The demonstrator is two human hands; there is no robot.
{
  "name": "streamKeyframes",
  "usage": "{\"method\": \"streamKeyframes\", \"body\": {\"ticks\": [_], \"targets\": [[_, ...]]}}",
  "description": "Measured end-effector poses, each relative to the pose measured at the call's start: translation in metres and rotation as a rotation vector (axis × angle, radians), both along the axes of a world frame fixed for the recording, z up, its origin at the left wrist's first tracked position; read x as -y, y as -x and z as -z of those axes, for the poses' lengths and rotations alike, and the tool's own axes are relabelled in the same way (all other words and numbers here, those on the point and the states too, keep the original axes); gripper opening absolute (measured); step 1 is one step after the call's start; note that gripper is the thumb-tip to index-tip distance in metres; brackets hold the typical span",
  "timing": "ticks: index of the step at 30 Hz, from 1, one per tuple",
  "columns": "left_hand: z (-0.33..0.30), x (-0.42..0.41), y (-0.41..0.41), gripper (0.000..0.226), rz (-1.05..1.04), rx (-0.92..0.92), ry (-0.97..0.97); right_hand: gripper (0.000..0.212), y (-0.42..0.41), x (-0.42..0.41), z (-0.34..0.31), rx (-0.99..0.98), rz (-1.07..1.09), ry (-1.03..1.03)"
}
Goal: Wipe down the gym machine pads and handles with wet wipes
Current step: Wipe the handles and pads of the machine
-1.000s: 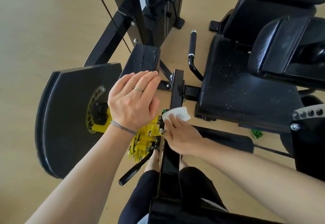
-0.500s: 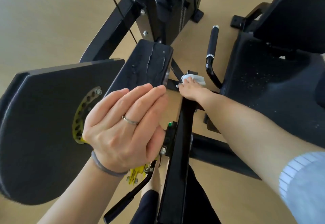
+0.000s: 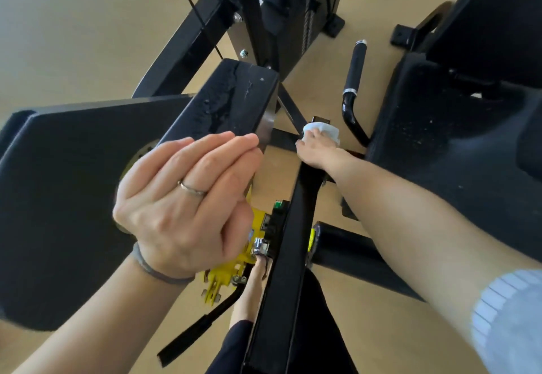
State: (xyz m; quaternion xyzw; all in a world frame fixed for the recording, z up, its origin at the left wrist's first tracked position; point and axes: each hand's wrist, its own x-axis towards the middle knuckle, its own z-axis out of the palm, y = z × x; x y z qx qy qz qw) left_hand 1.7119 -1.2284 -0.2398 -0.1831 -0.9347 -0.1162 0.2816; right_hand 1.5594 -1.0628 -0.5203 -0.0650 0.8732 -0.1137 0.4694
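A person's right hand [image 3: 315, 150] presses a soft, limp wet wipe [image 3: 321, 130], bunched under the fingers, onto the far end of the machine's black bar [image 3: 289, 244]; left hand [image 3: 181, 203] hovers flat, holding nothing.

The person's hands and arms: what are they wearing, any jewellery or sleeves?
The left hand carries a thin silver-coloured ring on one finger, and a grey band, like a hair tie, circles its wrist. That forearm is bare. The right hand shows no jewellery; its forearm is bare up to a short pale blue sleeve with fine ribbed stripes.
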Motion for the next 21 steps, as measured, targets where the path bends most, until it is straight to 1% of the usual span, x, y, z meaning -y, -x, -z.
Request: {"method": "streamKeyframes", "body": {"ticks": [2,4,8,9,12,14,16,17,19,20,21], "targets": [[0.001,0.003,-0.003,0.033,-0.004,-0.008,-0.026,0.055,-0.026,-0.006,-0.016,-0.034,-0.038,0.054],[-0.001,-0.001,-0.004,0.032,-0.011,-0.007,-0.004,0.057,-0.051,-0.012,-0.036,-0.044,-0.046,0.071],[-0.008,0.000,-0.009,0.031,-0.062,0.099,0.017,0.075,-0.100,-0.013,-0.083,-0.013,-0.089,0.084],[-0.009,0.000,-0.010,0.031,-0.073,0.142,0.022,0.073,-0.110,-0.012,-0.094,-0.032,-0.094,0.084],[-0.020,-0.001,-0.014,0.033,-0.113,0.292,0.064,0.052,-0.144,-0.011,-0.134,-0.123,-0.185,0.045],[-0.029,-0.001,-0.017,0.037,-0.133,0.386,0.122,0.051,-0.162,-0.012,-0.160,-0.047,-0.240,0.052],[-0.037,0.000,-0.021,0.042,-0.144,0.490,0.186,0.053,-0.169,-0.014,-0.187,0.028,-0.208,0.097],[-0.041,0.001,-0.022,0.045,-0.156,0.520,0.182,0.053,-0.171,-0.014,-0.199,0.046,-0.182,0.116],[-0.050,0.005,-0.027,0.051,-0.243,0.557,0.073,0.053,-0.178,-0.016,-0.217,0.093,-0.135,0.122],[-0.053,0.007,-0.030,0.056,-0.327,0.573,-0.020,0.053,-0.180,-0.017,-0.221,0.119,-0.102,0.130],[-0.056,0.010,-0.033,0.062,-0.419,0.609,-0.137,0.053,-0.181,-0.018,-0.226,0.152,-0.019,0.152]]}}
